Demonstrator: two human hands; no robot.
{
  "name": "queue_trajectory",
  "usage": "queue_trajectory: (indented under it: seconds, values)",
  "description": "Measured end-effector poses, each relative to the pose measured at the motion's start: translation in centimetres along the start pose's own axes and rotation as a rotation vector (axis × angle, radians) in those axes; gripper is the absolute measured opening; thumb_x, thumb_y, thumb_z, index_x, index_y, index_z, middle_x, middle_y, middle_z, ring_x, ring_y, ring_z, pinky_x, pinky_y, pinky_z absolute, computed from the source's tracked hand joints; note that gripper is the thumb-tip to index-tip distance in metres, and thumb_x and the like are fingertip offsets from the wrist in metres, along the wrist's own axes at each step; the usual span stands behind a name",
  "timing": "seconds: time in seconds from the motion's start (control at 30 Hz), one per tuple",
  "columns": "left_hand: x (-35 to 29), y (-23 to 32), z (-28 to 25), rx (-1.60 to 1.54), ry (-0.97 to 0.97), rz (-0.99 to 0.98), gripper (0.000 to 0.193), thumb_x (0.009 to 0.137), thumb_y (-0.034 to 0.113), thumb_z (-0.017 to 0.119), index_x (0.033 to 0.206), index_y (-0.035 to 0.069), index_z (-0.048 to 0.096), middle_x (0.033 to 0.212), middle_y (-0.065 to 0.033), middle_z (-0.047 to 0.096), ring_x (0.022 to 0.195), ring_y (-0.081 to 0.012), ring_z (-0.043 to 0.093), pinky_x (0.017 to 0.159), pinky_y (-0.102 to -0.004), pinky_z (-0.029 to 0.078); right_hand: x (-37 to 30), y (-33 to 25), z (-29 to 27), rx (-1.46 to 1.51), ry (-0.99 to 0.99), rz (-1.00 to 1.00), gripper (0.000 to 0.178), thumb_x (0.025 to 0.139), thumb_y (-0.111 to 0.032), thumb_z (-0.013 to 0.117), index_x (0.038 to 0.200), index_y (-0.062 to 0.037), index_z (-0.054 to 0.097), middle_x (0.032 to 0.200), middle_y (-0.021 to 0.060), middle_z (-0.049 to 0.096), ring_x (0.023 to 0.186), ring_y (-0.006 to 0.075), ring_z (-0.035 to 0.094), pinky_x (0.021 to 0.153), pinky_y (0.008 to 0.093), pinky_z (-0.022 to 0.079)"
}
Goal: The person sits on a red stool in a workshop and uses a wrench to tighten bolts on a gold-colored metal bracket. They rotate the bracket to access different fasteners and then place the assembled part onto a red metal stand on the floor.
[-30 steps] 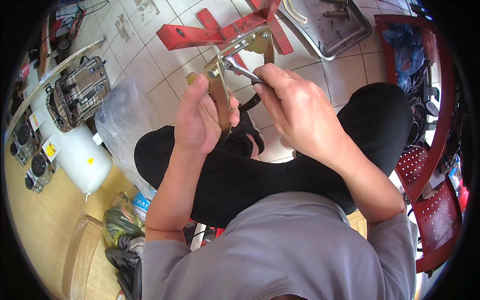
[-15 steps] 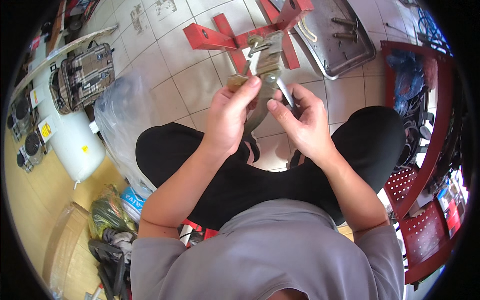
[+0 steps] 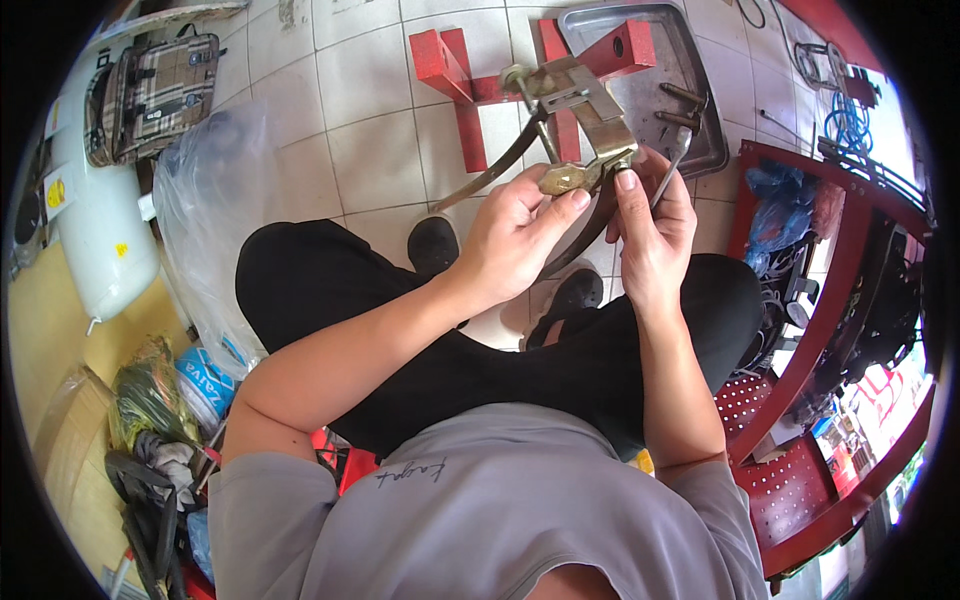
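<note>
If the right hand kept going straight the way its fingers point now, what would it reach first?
The right hand points up-picture, its fingers already touching the brass-coloured metal bracket assembly. Beyond that lie the red metal cross-shaped stand and grey metal tray on the floor, though depth is hard to judge.

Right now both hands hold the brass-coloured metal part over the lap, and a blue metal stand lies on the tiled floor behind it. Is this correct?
Not quite: the stand is red, not blue, as the head view shows. The rest holds: the left hand and right hand hold the brass-coloured metal part over the lap, and the stand lies on the tiled floor behind it.
</note>
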State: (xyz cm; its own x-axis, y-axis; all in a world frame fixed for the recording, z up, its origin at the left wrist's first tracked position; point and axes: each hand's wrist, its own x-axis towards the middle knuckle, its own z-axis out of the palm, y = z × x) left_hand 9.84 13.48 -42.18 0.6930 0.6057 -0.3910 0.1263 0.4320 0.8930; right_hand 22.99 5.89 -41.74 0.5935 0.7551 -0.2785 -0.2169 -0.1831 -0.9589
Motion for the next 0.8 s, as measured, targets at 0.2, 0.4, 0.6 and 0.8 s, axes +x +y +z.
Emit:
queue_trajectory:
  seconds: [0.2, 0.4, 0.6, 0.8]
  values:
    - [-0.7, -1.0, 0.9, -0.026, 0.036, 0.007, 0.024, 0.098, 0.02, 0.052, 0.111, 0.0, 0.058, 0.082, 0.0051, 0.052, 0.071, -0.0028, 0.043, 0.064, -0.0207, 0.038, 0.2, 0.3, 0.6, 0.005, 0.015, 0.056, 0.028, 0.096, -0.012, 0.054, 0.12, 0.0024, 0.052, 0.077, -0.0011, 0.055, 0.052, 0.0019, 0.042, 0.043, 0.0181, 0.034]
    - [-0.5, -2.0, 1.2, 0.113, 0.037, 0.161, 0.024, 0.097, 0.017, 0.05, 0.108, -0.003, 0.056, 0.098, -0.0113, 0.055, 0.086, -0.0207, 0.057, 0.077, -0.0299, 0.045, 0.4, 0.3, -0.2, -0.061, -0.025, 0.055, 0.024, 0.092, -0.016, 0.061, 0.106, 0.0021, 0.059, 0.074, -0.0018, 0.057, 0.056, 0.0029, 0.045, 0.049, 0.02, 0.037]
    - [-1.2, -1.7, 1.4, 0.353, -0.007, 0.233, 0.029, 0.091, 0.015, 0.056, 0.113, -0.003, 0.052, 0.1, -0.0165, 0.055, 0.092, -0.0309, 0.058, 0.079, -0.036, 0.047, 1.2, -0.5, -0.4, -0.408, -0.091, 0.011, 0.025, 0.084, -0.023, 0.071, 0.084, 0.0013, 0.063, 0.061, 0.0044, 0.058, 0.057, 0.0057, 0.047, 0.052, 0.0261, 0.04]
    - [-0.6, -1.1, -2.3, 0.97, -0.216, 0.169, 0.044, 0.08, 0.024, 0.067, 0.113, -0.002, 0.054, 0.097, -0.0166, 0.061, 0.09, -0.0337, 0.06, 0.077, -0.0407, 0.049, 1.4, -2.9, -1.4, -0.754, -0.217, -0.219, 0.03, 0.08, -0.024, 0.073, 0.091, 0.0021, 0.062, 0.074, 0.0153, 0.062, 0.061, 0.0268, 0.061, 0.056, 0.0332, 0.046]
